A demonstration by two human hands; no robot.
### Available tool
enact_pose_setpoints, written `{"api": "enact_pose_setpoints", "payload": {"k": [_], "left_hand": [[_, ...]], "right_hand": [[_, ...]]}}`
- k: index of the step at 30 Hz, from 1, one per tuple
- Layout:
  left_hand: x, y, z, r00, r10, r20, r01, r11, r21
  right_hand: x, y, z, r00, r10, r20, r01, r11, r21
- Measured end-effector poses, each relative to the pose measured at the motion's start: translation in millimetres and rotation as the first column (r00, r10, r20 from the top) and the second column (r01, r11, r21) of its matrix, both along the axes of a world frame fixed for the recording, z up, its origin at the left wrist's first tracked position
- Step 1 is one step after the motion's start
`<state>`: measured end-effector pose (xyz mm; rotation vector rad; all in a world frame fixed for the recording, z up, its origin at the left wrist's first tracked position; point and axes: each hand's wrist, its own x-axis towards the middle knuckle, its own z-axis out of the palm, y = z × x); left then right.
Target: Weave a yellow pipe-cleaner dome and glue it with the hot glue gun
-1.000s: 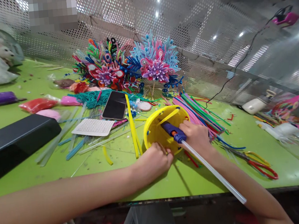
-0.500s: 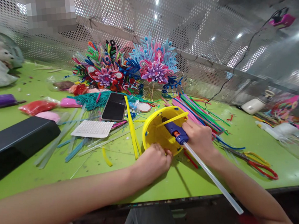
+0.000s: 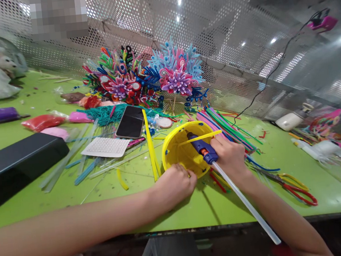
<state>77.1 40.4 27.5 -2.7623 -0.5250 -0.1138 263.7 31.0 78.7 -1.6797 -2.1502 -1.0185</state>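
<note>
My left hand (image 3: 176, 184) is closed at the near rim of a yellow bowl-shaped piece (image 3: 172, 157), fingers curled against its edge. The piece is tipped so its hollow inside faces me, with small blue spots along the rim. My right hand (image 3: 229, 154) is wrapped around a dark blue glue gun (image 3: 205, 150), its nozzle pointing into the hollow. From the gun's rear a long clear glue stick (image 3: 247, 203) slants down toward the table's front edge. A yellow fuzzy strip (image 3: 210, 135) crosses above the gun by my right fingers; what holds it is unclear.
Scissors (image 3: 297, 190) with red and yellow handles lie at right, near coloured pipe cleaners (image 3: 230, 126). To the left are a phone (image 3: 129, 122), a sheet of white beads (image 3: 105, 147), glue sticks and a black box (image 3: 20, 162). Pipe-cleaner flower pieces (image 3: 178, 71) stand behind.
My right hand and the glue gun have shifted slightly to the right, and the yellow strip's end has moved right too. My left hand stays at the rim.
</note>
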Motion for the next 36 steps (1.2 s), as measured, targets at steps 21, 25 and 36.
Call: {"api": "enact_pose_setpoints", "payload": {"k": [21,25,36], "left_hand": [[-1,3,11.9,1.000,0.012,-0.026,-0.014,0.995,-0.097],[-1,3,14.9,0.999,0.018,-0.044,-0.023,0.993,-0.112],[-2,1,13.5,0.999,0.011,-0.053,-0.014,0.998,-0.063]], "right_hand": [[8,0,4.2,0.990,0.126,-0.060,-0.128,0.991,-0.034],[7,1,8.2,0.977,0.168,-0.129,-0.185,0.973,-0.134],[2,7,-0.3,0.993,0.064,-0.096,-0.069,0.997,-0.047]]}}
